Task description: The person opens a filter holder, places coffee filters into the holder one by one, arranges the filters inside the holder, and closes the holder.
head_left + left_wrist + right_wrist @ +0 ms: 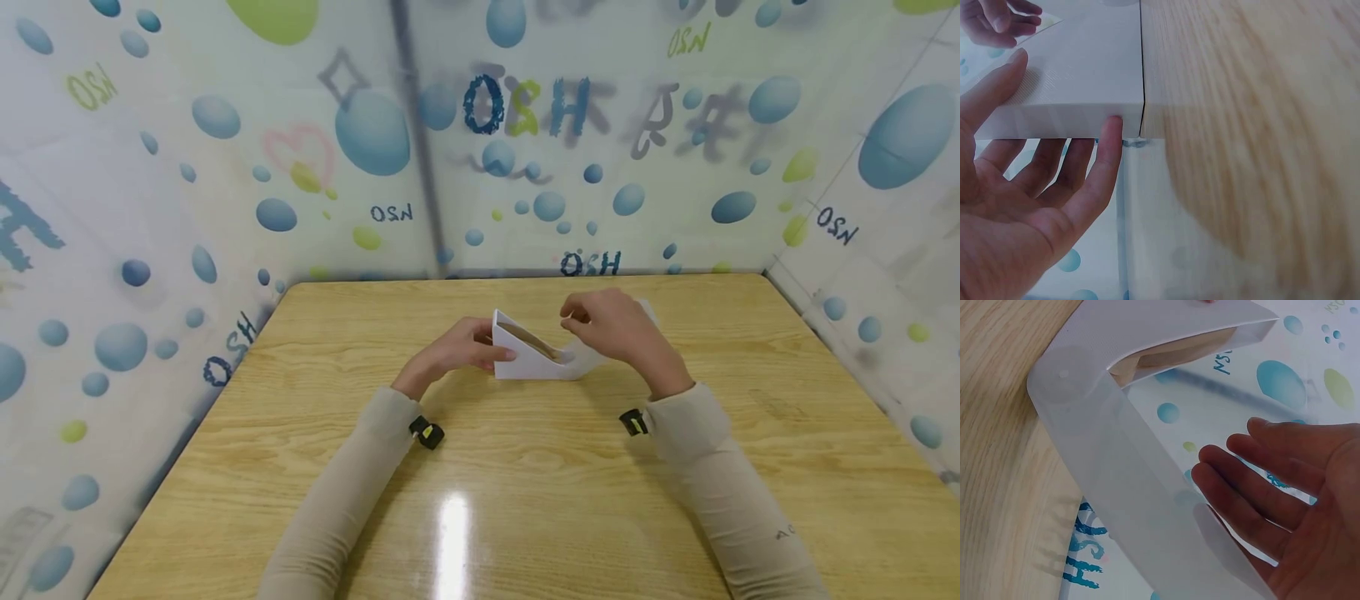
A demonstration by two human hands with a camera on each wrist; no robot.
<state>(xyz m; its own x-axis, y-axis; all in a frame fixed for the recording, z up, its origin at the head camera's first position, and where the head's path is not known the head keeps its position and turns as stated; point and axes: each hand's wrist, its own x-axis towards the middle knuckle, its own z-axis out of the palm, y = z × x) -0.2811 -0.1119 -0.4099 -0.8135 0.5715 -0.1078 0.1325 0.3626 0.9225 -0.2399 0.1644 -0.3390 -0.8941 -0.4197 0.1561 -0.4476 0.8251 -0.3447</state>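
A white box [525, 365] with a slanted open top stands on the table. Its left end is gripped by my left hand [456, 346], thumb on the near side; in the left wrist view the little finger touches the box's narrow end wall. Something brown [1191, 350] shows inside the opening. A translucent flip cover [1116, 475] extends from a round hinge [1065, 374] at the low end. Beside this cover is my right hand [617, 327], its fingers loosely bent with nothing pinched between them; part of its lower finger is behind the cover's edge.
The wood-grain table [525, 500] carries the box and reaches back to a printed curtain [480, 192] with blue and green drops. More curtain hangs at both sides. Each wrist wears a small black camera [427, 432] at the cuff.
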